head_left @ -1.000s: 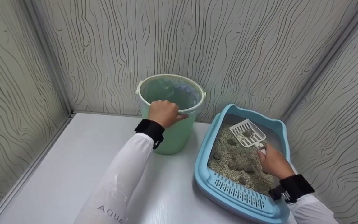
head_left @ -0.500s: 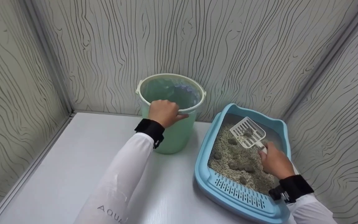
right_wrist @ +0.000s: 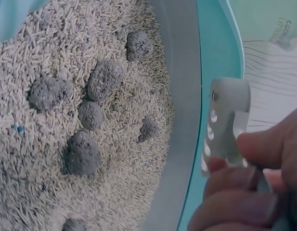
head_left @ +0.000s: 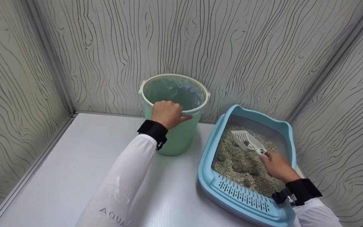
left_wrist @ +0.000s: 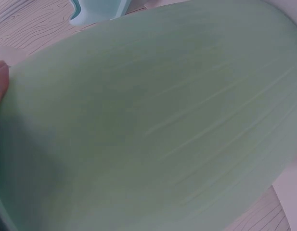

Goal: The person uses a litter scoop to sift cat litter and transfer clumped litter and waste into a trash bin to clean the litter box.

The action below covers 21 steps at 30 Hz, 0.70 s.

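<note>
My left hand (head_left: 167, 114) grips the near rim of a green trash bin (head_left: 176, 138), its thumb on the outside; the bin's green wall (left_wrist: 153, 115) fills most of the left wrist view. With my right hand (head_left: 276, 165) I hold the handle of a white slotted litter scoop (head_left: 251, 143) above the blue litter box (head_left: 204, 167). The scoop is tilted, and a small grey clump shows at its slots. Below it, pellet litter (right_wrist: 122, 178) carries several round grey clumps, among them one clump (right_wrist: 83, 153) near the middle of the right wrist view.
A thin liner (head_left: 189, 91) lines the inside of the bin. Bin and litter box stand side by side on a white table (head_left: 74, 164). Wood-patterned panels (head_left: 181, 37) close off the back and both sides. The litter box has a perforated front ledge (head_left: 244, 195).
The right hand has tilted the scoop sideways and lowered it a little, after holding it nearly flat with a clump on it. The left hand stays on the bin's rim.
</note>
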Available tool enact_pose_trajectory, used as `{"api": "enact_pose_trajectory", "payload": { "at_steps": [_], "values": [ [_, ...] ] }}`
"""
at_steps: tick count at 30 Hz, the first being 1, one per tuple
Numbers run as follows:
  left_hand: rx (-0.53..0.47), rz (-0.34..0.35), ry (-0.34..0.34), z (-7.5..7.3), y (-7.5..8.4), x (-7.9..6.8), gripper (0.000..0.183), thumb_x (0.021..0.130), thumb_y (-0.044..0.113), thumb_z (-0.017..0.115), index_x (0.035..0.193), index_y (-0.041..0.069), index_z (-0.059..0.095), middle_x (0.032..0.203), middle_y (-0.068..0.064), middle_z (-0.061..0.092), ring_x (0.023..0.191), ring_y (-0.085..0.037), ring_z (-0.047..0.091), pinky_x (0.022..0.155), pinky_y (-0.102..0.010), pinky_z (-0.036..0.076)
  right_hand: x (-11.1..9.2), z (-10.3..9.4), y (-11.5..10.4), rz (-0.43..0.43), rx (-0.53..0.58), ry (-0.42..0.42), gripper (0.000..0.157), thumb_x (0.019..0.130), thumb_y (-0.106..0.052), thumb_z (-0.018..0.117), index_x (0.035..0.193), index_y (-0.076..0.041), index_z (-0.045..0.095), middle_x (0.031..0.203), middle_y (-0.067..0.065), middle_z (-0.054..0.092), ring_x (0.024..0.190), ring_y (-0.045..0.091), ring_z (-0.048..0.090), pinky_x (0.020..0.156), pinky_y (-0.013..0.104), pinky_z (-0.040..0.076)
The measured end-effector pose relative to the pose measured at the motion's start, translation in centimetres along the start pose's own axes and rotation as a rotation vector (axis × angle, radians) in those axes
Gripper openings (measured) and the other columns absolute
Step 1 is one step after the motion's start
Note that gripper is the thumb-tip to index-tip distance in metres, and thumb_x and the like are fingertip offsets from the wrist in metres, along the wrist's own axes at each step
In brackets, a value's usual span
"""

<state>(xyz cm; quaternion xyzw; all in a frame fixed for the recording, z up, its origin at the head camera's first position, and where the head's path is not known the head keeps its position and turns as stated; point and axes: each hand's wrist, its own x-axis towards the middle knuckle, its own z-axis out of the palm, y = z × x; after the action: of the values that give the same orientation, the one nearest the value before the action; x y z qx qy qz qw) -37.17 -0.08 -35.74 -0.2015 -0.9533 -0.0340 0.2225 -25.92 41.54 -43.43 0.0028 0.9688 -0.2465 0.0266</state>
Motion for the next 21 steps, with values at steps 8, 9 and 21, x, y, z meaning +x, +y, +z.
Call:
{"api": "enact_pose_trajectory", "payload": {
  "at_steps": [8, 9, 21],
  "values": [
    [-0.003, 0.008, 0.001, 0.0, 0.1, 0.1, 0.07, 0.091, 0.075, 0.06, 0.059, 0.019, 0.036, 0.056, 0.002, 0.03, 0.053, -0.018, 0.032, 0.049, -0.035, 0.022, -0.1, -0.2, -0.2, -0.01, -0.012, 0.019, 0.031, 0.113, -0.024, 0.04, 0.095, -0.002, 0.053, 0.077, 0.007, 0.049, 0.065, 0.019, 0.047, 0.065, 0.036, 0.037],
    [0.0, 0.009, 0.0, 0.0, 0.1, 0.1, 0.07, 0.091, 0.075, 0.06, 0.059, 0.019, 0.036, 0.056, 0.002, 0.03, 0.053, -0.018, 0.032, 0.049, -0.035, 0.022, -0.1, -0.2, -0.3, -0.012, -0.023, 0.025, 0.031, 0.113, -0.024, 0.04, 0.098, 0.0, 0.054, 0.078, 0.008, 0.051, 0.066, 0.019, 0.048, 0.065, 0.036, 0.037],
    [-0.002, 0.009, 0.032, 0.5, -0.2, 0.2, 0.071, 0.09, 0.077, 0.061, 0.057, 0.02, 0.033, 0.056, 0.003, 0.03, 0.053, -0.018, 0.031, 0.048, -0.036, 0.023, 0.0, -1.6, -1.3, 0.0, -0.132, 0.078, 0.045, 0.112, -0.029, 0.044, 0.129, 0.012, 0.056, 0.091, 0.016, 0.063, 0.075, 0.024, 0.061, 0.072, 0.044, 0.046]
  ]
}}
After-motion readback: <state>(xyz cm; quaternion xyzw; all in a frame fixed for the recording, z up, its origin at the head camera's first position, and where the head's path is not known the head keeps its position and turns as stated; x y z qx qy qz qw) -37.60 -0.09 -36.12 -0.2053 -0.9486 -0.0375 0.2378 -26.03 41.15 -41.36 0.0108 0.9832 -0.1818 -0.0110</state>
